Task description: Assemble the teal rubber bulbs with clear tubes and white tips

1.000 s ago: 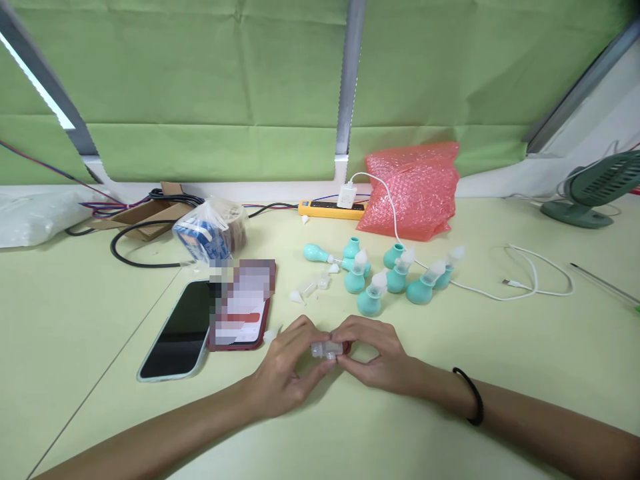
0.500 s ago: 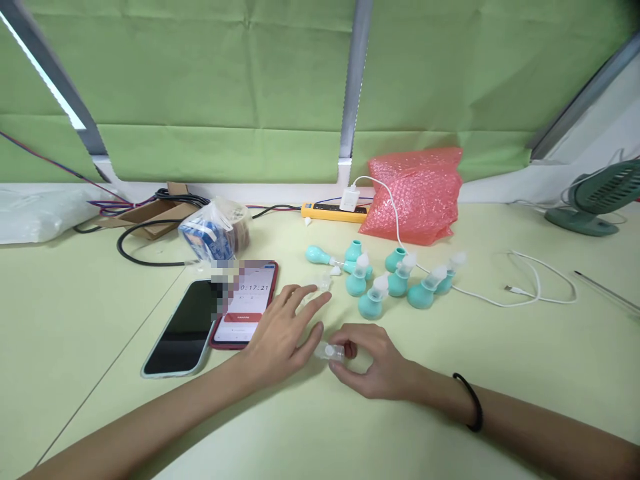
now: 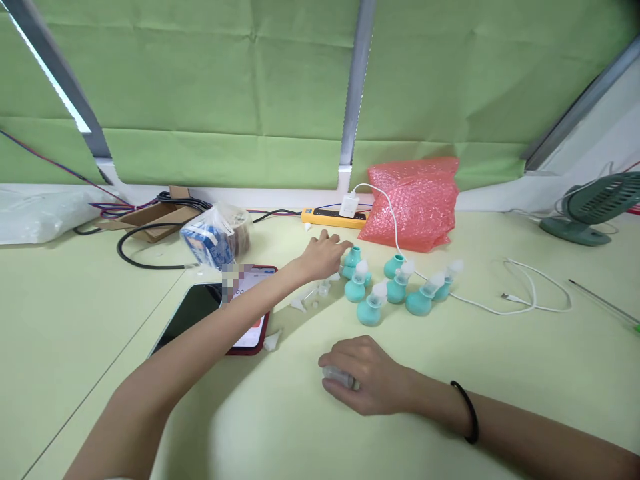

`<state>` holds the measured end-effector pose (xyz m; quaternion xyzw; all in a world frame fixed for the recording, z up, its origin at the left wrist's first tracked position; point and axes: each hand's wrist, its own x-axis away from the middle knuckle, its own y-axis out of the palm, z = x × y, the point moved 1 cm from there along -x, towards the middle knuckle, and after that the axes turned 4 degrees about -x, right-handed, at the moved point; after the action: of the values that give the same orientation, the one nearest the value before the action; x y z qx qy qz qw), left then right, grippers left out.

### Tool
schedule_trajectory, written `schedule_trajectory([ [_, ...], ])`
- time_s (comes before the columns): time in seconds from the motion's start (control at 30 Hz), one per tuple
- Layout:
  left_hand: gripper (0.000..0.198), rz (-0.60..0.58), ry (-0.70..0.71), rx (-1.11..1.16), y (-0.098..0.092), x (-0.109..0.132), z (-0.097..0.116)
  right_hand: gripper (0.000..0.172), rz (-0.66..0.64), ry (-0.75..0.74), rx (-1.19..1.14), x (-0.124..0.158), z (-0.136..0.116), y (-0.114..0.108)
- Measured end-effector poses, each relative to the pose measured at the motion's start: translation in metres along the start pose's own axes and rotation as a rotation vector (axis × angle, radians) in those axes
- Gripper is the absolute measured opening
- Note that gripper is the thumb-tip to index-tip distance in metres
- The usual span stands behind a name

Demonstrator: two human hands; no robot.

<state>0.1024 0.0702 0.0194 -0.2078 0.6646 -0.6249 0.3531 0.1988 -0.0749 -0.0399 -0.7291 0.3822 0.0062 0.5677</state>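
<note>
My right hand (image 3: pixel 367 377) is closed around a small clear plastic tube (image 3: pixel 339 377), held low over the near part of the table. My left hand (image 3: pixel 323 257) reaches far across, its fingers apart and slightly bent, beside an open-necked teal rubber bulb (image 3: pixel 353 256). Whether a fingertip touches that bulb I cannot tell. To the right stand several teal bulbs with clear necks and whitish tips, the nearest bulb (image 3: pixel 369 313) among them. Another open teal bulb (image 3: pixel 394 265) has no tip. Small clear plastic parts (image 3: pixel 324 288) and a white cone-shaped piece (image 3: pixel 299 304) lie below my left hand.
Two phones lie under my left forearm, the red-cased phone (image 3: pixel 253 333) with a white cone piece (image 3: pixel 273 341) by its corner. Behind are a yellow power strip (image 3: pixel 325 217), a pink bubble-wrap bag (image 3: pixel 410 207) and a bagged blue box (image 3: pixel 207 243). A white cable (image 3: pixel 535 293) and green fan (image 3: pixel 580 213) are right.
My left hand has moved away from the clear tube, forward to the teal bulbs, and covers the bulb that lay there. My right hand has closed around the tube, slightly nearer me.
</note>
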Motion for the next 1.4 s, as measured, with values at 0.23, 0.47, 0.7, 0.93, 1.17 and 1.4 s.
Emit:
schedule_trajectory([
  [0.23,0.025,-0.058,0.081,0.249,0.021,-0.049,-0.003,0.016,-0.028,0.014,0.005,0.000,0.001,0.001],
  [0.47,0.025,0.426,-0.176,0.442,-0.016,-0.018,-0.017,0.012,0.131,0.056,-0.137,-0.002,0.004,-0.003],
  [0.7,0.018,0.630,-0.024,0.530,-0.036,0.111,0.033,0.016,0.415,0.222,-0.276,0.002,0.007,-0.005],
  [0.93,0.020,0.585,0.091,0.507,0.009,0.159,0.046,0.006,0.377,0.385,-0.381,0.005,0.009,0.002],
  [1.17,0.023,0.148,-0.025,0.536,0.020,0.152,0.046,0.007,0.228,0.356,-0.374,0.005,0.006,-0.002],
  [1.4,0.013,0.049,-0.002,0.511,0.028,0.141,0.050,0.011,0.188,0.343,-0.404,0.004,0.007,-0.008],
])
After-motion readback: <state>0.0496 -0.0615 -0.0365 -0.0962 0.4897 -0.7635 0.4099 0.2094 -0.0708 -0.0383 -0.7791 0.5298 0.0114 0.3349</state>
